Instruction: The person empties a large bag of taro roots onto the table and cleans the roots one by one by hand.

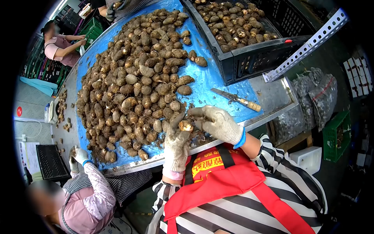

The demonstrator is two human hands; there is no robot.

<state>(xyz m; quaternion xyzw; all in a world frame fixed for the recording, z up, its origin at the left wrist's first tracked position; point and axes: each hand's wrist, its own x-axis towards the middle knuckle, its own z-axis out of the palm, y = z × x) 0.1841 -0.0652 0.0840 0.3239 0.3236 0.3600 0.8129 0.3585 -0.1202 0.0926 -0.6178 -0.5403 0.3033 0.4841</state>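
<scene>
My left hand [177, 146], in a soiled white knit glove, is closed around a small brown taro corm [186, 125] with a pale cut patch facing up. Just to its right, my right hand [222, 124] wears a similar glove with a blue cuff. Its fingers are curled in beside the corm, and what they pinch, if anything, is hidden. A large heap of hairy taro corms [132, 85] covers the blue plastic sheet [202, 87] in front of me. Beyond my right hand lies a knife [237, 100] with a wooden handle, apart from both hands.
A black crate [257, 58] holding more corms stands at the back right, next to a perforated metal bar [307, 45]. The table's metal edge [269, 116] runs close to my body. Co-workers stand at the left and far side. Filled plastic bags [321, 97] and a green crate [337, 136] sit at right.
</scene>
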